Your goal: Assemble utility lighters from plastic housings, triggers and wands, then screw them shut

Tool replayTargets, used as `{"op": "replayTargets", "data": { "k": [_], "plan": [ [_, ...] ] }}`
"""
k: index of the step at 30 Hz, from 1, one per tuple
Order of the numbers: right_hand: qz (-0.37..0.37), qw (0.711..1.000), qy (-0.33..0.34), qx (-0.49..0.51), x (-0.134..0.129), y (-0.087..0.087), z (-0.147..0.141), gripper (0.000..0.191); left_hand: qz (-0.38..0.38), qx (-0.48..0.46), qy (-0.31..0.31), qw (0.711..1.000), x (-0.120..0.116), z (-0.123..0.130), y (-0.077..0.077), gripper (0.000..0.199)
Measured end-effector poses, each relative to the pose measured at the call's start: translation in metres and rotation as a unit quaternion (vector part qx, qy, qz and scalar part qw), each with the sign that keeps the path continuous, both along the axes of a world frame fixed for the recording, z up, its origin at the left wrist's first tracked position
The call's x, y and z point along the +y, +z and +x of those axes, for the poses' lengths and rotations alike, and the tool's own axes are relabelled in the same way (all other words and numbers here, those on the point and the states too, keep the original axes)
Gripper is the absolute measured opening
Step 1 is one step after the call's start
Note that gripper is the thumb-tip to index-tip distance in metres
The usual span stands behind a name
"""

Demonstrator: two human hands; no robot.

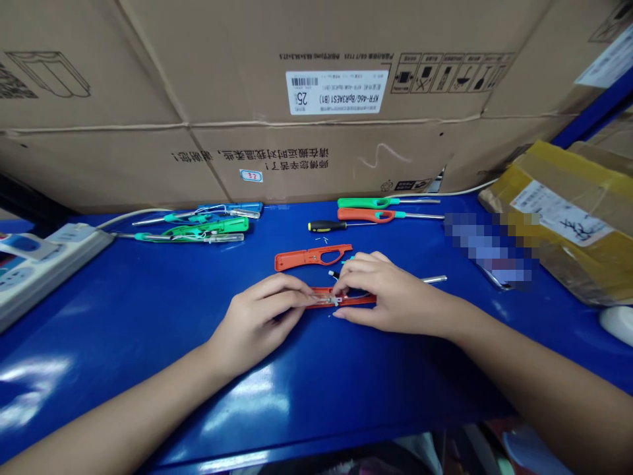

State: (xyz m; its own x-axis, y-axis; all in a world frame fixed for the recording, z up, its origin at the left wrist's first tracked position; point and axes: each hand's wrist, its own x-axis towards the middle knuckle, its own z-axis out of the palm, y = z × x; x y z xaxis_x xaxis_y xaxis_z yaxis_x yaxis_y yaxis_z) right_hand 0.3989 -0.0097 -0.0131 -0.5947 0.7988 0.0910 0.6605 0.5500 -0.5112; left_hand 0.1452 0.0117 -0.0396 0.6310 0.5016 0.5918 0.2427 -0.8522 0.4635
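Observation:
Low over the blue table, an opened lighter's orange half-shell (pixel 324 305) lies between my hands, with small clear and white parts inside it. My left hand (pixel 267 307) is closed on its left end, fingertips at the clear part. My right hand (pixel 390 290) curls over its right side, thumb in front and fingers behind, covering much of it. The matching orange half-shell (pixel 291 260) lies just behind, its trigger loop to the right. Near my right fingers is a small black piece with a white tip (pixel 333 274). A metal lighter tube (pixel 435 280) sticks out past my right hand.
Behind are a screwdriver (pixel 327 226), small screws (pixel 322 239), a green lighter (pixel 363 202) and an orange lighter (pixel 363 214). Opened green lighters (pixel 208 229) lie left, near a power strip (pixel 54 264). A taped box (pixel 568 218) and a pixelated object (pixel 489 251) stand right. Cardboard (pixel 237 152) walls the back.

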Motion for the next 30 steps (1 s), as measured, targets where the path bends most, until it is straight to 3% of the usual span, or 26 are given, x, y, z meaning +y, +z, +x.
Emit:
{"op": "replayTargets", "data": {
  "k": [12, 22, 25, 30],
  "plan": [
    [-0.045, 0.996, 0.056, 0.051, 0.01, 0.003, 0.008, 0.013, -0.013, -0.023, 0.0, 1.0, 0.001, -0.001, 0.002, 0.019],
    [-0.001, 0.998, 0.023, 0.062, 0.005, -0.003, 0.001, 0.018, -0.026, -0.042, 0.018, 0.999, 0.004, 0.0, -0.001, 0.018],
    [-0.002, 0.998, 0.018, 0.053, 0.003, -0.002, -0.002, 0.027, -0.026, -0.052, 0.019, 0.998, 0.005, 0.001, -0.002, 0.017],
    [-0.019, 0.998, 0.005, 0.053, 0.002, -0.005, -0.005, 0.026, -0.029, -0.058, 0.03, 0.997, 0.005, 0.002, 0.0, 0.014]
  ]
}}
